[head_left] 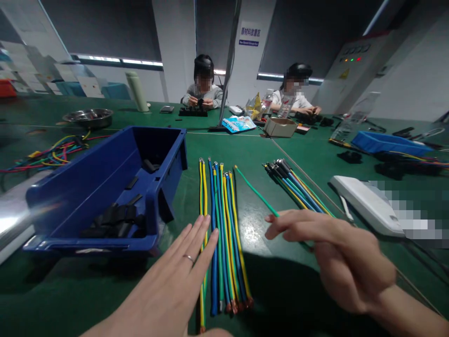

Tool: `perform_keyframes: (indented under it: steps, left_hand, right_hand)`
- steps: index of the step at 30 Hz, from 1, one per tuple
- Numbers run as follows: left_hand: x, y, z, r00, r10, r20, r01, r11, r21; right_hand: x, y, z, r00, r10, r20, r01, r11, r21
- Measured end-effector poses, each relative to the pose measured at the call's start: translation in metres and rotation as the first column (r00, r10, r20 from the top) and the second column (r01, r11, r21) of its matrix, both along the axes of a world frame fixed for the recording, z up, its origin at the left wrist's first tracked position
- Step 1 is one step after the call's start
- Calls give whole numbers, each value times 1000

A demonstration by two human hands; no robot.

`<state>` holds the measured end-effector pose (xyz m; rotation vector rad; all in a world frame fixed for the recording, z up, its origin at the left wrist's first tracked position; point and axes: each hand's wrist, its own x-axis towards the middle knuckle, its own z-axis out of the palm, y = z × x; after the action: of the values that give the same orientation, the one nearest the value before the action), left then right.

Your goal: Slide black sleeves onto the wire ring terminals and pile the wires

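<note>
My left hand [170,281], a ring on one finger, lies flat with its fingers stretched over the yellow-green wires at the left side of a row of cut wires [224,224]. These blue, green and yellow-green wires lie side by side, with metal lugs at the far ends and bare copper at several near ends. My right hand [336,248] has its fingers closed on a single green wire [256,192], whose far end points toward the row. Beyond that hand lies a second bundle of wires [298,185] with black sleeves on its far ends.
A blue bin [159,234] holding black sleeve pieces stands at left, beside tangled wires [59,154]. At right are a white device [366,206] and a blue tray [389,142]. A metal pole [229,65], a small carton [279,127] and two seated people are across the green table.
</note>
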<state>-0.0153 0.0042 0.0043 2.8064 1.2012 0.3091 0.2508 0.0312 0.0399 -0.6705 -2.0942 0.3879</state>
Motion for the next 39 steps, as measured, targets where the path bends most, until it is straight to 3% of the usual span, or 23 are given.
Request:
perform_keyframes:
  steps: [3, 7, 9, 13, 17, 19, 24, 32, 39]
  left_hand:
    - [2, -1, 6, 1000, 4, 1, -4, 999, -43]
    - [5, -3, 12, 998, -54, 15, 54, 997, -50]
    - [5, -4, 15, 998, -56, 12, 56, 997, -50]
    - [2, -2, 16, 999, -45, 28, 47, 993, -107]
    - [1, 1, 14, 1000, -25, -2, 25, 990, -136]
    - [3, 2, 13, 1000, -20, 0, 20, 990, -139]
    - [5, 5, 8, 1000, -19, 1, 19, 991, -130]
    - [-2, 2, 15, 996, -91, -17, 90, 993, -79]
    - [2, 0, 20, 994, -70, -80, 62, 993, -99]
  right_hand:
    - [-3, 3, -4, 986, 18, 164, -16, 1000, -11]
    - [-8, 5, -11, 940, 218, 263, -181, 971, -159]
    - [-11, 5, -13, 927, 242, 285, -204, 966, -157]
    - [-15, 9, -14, 957, -9, 290, 19, 999, -33]
    - [-16, 19, -18, 834, -256, 489, 272, 962, 41]
    - [-16, 23, -21, 783, -255, 568, 308, 951, 3]
    - [-15, 25, -22, 791, -168, 588, 301, 944, -134]
    - [-10, 23, -21, 789, -169, 590, 311, 939, -146]
    - [-11, 24, -26, 807, -172, 566, 272, 958, -96]
